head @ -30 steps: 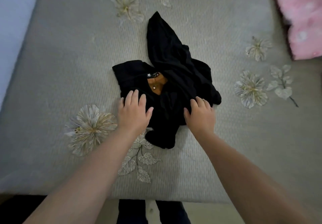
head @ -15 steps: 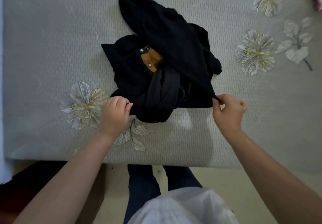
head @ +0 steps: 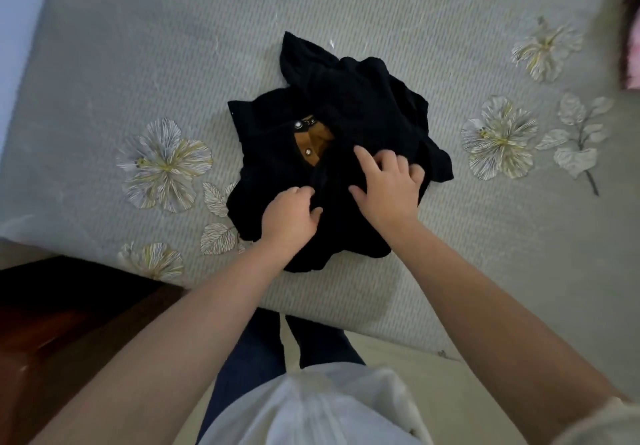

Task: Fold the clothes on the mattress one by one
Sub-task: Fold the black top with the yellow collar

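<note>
On the flowered mattress (head: 104,74) a crumpled black garment (head: 349,126) lies near the front edge, the left hand (head: 289,218) curling its fingers into the cloth to pin it, the right hand (head: 388,188) pinching a fold, likely to untangle it.

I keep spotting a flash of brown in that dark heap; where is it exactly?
In the head view the brown patch shows at the black garment's neckline, near the middle of the mattress, just beyond the left hand and left of the right hand.
</note>
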Action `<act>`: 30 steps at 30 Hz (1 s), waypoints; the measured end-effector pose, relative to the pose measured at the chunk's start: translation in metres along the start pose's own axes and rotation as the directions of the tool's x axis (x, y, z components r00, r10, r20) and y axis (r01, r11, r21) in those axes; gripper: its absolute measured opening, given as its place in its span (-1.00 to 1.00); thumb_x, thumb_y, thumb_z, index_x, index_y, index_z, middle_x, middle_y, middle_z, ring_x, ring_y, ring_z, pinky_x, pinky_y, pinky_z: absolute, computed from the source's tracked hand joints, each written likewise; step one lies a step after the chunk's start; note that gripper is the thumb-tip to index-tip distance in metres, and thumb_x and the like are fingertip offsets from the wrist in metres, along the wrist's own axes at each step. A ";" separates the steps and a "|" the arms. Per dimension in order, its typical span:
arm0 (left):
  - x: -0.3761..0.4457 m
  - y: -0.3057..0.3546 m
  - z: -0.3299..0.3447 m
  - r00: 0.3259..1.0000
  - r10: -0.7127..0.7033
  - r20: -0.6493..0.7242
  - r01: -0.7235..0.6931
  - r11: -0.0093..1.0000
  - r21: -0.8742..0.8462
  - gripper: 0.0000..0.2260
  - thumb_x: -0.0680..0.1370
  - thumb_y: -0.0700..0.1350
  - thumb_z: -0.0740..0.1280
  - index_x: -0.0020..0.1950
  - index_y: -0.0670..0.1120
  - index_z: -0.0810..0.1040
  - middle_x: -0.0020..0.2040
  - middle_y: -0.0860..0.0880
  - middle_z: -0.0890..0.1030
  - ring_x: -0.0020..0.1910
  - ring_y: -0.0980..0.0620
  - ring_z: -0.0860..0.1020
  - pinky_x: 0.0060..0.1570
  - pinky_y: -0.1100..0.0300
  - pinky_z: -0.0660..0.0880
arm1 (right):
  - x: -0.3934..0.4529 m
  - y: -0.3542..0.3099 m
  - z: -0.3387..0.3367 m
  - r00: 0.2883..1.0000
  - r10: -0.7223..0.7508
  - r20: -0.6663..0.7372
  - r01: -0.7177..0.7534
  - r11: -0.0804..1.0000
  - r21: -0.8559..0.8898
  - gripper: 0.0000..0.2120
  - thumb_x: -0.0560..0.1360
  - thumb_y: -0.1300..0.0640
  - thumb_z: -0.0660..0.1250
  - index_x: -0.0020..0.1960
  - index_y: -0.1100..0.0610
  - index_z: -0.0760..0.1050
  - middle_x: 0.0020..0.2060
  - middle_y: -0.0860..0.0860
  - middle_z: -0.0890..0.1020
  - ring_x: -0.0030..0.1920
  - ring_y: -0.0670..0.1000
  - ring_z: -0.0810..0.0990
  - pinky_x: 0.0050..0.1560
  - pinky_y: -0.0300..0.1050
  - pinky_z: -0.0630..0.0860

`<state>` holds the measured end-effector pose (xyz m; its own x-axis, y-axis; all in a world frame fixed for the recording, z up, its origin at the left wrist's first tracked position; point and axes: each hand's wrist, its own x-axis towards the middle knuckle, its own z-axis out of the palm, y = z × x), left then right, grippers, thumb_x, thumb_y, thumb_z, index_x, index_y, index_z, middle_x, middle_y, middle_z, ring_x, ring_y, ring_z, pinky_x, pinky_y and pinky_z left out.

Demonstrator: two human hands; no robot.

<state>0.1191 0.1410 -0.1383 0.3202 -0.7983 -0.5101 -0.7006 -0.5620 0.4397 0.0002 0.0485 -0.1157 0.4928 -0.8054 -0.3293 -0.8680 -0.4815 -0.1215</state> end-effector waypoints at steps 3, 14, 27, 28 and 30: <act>-0.002 -0.006 0.002 0.986 -0.137 -0.092 0.127 0.986 -0.110 -0.79 0.55 -0.18 0.21 0.10 -0.21 0.57 0.04 -0.18 0.57 0.04 -0.17 0.52 -0.06 0.08 0.41 | 0.030 -0.004 -0.001 0.980 -0.170 0.102 0.186 0.965 -0.185 -0.67 0.50 0.25 0.14 0.23 0.11 0.44 0.07 0.13 0.48 0.10 0.18 0.42 0.27 0.08 0.10; -0.030 -0.019 -0.016 0.955 0.295 -0.011 -0.296 0.955 -0.025 -0.80 0.56 -0.20 0.22 0.06 -0.25 0.58 -0.08 -0.22 0.58 -0.01 -0.18 0.51 -0.03 0.01 0.43 | -0.076 0.114 -0.001 0.683 0.538 0.493 -0.373 0.838 -0.398 -0.81 0.52 0.20 0.14 -0.01 0.14 0.52 -0.01 0.06 0.56 0.07 0.08 0.51 0.32 0.03 0.23; 0.033 -0.035 -0.006 0.938 -0.336 -0.085 0.302 0.912 -0.277 -0.81 0.57 -0.18 0.20 0.03 -0.25 0.54 0.02 -0.21 0.59 0.00 -0.17 0.52 -0.11 0.13 0.33 | 0.053 0.056 -0.027 0.983 0.162 -0.084 -0.137 0.959 0.249 -0.72 0.56 0.24 0.11 0.12 0.33 0.51 0.08 0.25 0.54 0.13 0.21 0.47 0.08 -0.06 0.35; 0.032 -0.036 -0.006 0.939 -0.331 -0.096 0.296 0.916 -0.270 -0.82 0.58 -0.18 0.19 0.02 -0.24 0.53 0.00 -0.20 0.59 -0.04 -0.15 0.51 -0.13 0.14 0.32 | 0.068 0.056 -0.024 0.990 0.137 0.033 -0.141 0.972 0.191 -0.71 0.57 0.22 0.08 0.15 0.33 0.49 0.12 0.25 0.52 0.15 0.20 0.46 0.08 -0.06 0.37; 0.030 -0.039 -0.008 0.940 -0.314 -0.133 0.272 0.926 -0.264 -0.83 0.59 -0.19 0.16 0.01 -0.24 0.50 -0.04 -0.19 0.57 -0.09 -0.11 0.48 -0.15 0.15 0.30 | 0.084 0.052 -0.017 0.953 0.111 0.282 -0.126 0.991 0.034 -0.70 0.58 0.19 0.07 0.20 0.32 0.43 0.17 0.25 0.49 0.19 0.21 0.45 0.09 -0.04 0.40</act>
<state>0.1606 0.1377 -0.1649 0.6057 -0.6027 -0.5194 -0.3932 -0.7943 0.4631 -0.0028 -0.0504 -0.1341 0.3560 -0.7235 -0.5914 -0.9246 -0.3643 -0.1110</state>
